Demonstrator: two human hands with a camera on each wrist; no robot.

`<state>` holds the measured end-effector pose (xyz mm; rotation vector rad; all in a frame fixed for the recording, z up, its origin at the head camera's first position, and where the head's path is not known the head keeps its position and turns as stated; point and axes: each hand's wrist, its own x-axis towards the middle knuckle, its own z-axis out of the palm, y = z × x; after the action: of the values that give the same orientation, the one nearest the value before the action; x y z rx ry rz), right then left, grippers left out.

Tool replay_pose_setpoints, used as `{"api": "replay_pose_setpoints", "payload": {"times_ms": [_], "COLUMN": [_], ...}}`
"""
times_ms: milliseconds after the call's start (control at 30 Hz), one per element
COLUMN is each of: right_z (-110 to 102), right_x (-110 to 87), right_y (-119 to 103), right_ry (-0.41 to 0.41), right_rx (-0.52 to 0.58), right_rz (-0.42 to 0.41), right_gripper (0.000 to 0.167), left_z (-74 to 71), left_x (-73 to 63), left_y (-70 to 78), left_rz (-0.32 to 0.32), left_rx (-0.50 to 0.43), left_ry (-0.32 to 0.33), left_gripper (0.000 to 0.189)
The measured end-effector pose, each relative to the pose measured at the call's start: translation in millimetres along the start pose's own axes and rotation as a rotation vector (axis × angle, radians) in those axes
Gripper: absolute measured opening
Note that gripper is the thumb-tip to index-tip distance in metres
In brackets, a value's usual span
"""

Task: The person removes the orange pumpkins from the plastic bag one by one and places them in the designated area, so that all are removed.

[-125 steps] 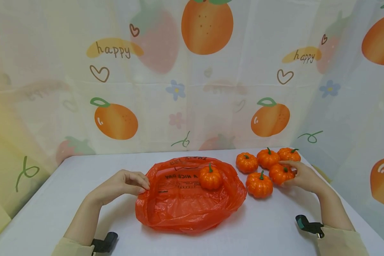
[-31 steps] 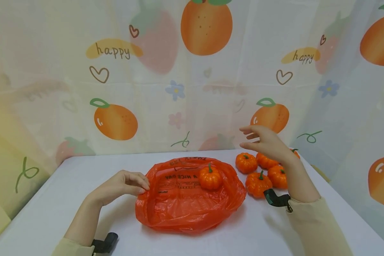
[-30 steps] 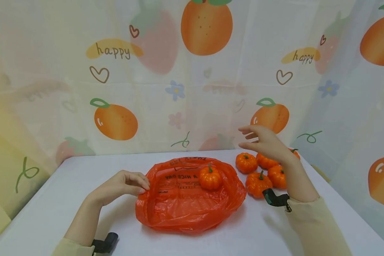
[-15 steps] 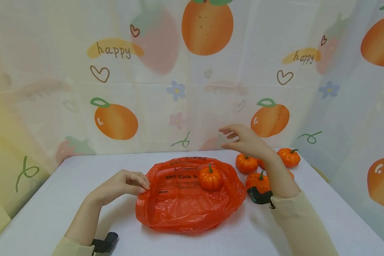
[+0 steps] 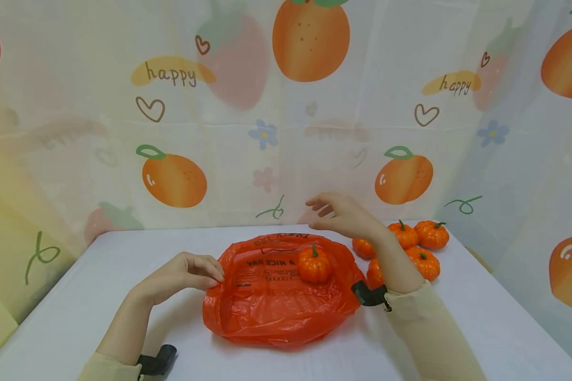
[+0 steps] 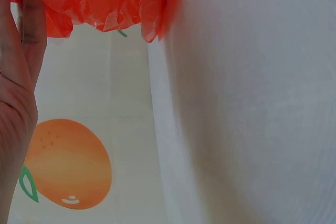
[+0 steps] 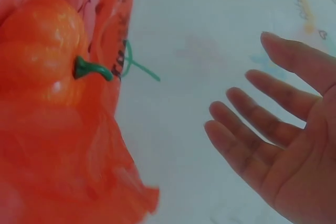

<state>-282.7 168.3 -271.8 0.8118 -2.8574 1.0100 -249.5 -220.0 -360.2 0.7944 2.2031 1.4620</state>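
A red plastic bag (image 5: 267,330) lies on the table with its mouth spread wide. My left hand (image 5: 178,278) pinches its left rim between thumb and fingers; the left wrist view shows those fingers at the crinkled red plastic (image 6: 100,3). Inside the bag, toward its right side, sits a small orange pumpkin (image 5: 314,265) with a green stem. My right hand (image 5: 345,216) hovers above the bag's back right edge, holding nothing. Its fingers are spread and loosely bent in the right wrist view, apart from the pumpkin (image 7: 44,51) and bag there.
Several more small pumpkins (image 5: 425,263) stand clustered at the table's back right, some partly hidden by the right forearm. A white cloth covers the table (image 5: 76,307). Behind it hangs a fruit-printed curtain (image 5: 310,148).
The right hand was at a pumpkin in the right-hand cluster; it has since risen without one and moved left to above the bag. The left hand and the bag have stayed put.
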Motion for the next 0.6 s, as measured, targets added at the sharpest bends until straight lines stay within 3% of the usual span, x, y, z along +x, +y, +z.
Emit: {"api": "replay_pose_setpoints", "payload": {"times_ms": [600], "right_z": [32.3], "right_x": [9.2], "right_y": [11.6], "right_ry": [-0.089], "right_rx": [0.043], "right_rz": [-0.028], "right_gripper": [0.049], "left_z": [-0.3], "left_x": [0.3], "left_y": [-1.3], "left_rz": [0.014], "left_rx": [-0.012], "left_ry": [-0.006], "left_gripper": [0.022]}}
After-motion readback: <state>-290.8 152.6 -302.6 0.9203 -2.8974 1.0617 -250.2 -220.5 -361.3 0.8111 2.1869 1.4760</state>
